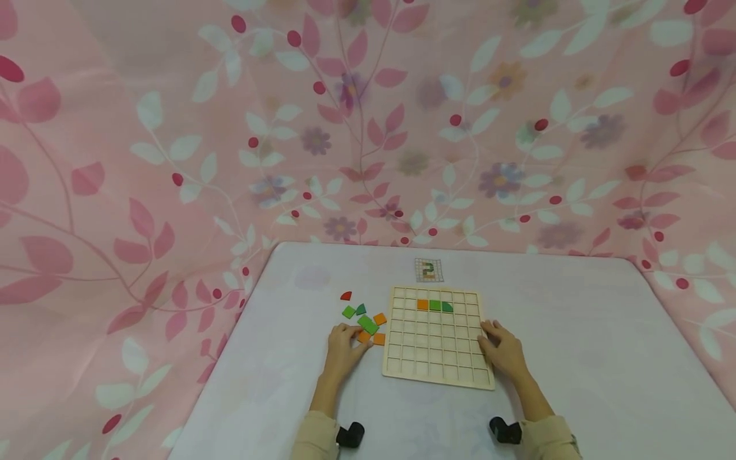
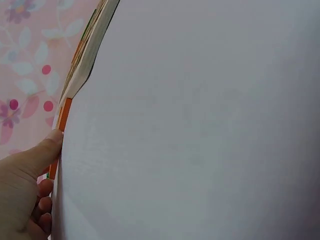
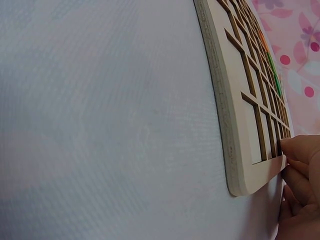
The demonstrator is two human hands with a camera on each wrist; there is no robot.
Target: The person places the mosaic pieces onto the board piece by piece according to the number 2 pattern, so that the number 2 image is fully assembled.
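The left hand [image 1: 342,352] pinches an orange square tile [image 1: 363,337] left of the wooden grid board [image 1: 435,356], which the right hand [image 1: 506,350] grips; likely light and stiff, the tile suits edge holds.

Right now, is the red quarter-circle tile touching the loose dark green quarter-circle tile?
Apart: the head view shows white tablecloth between the red quarter-circle tile and the dark green one.

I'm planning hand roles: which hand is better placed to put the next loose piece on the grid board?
Left, I'd judge: the left hand is right at an orange piece among the loose pieces beside the grid board. The right hand holds the board's right edge, away from them.
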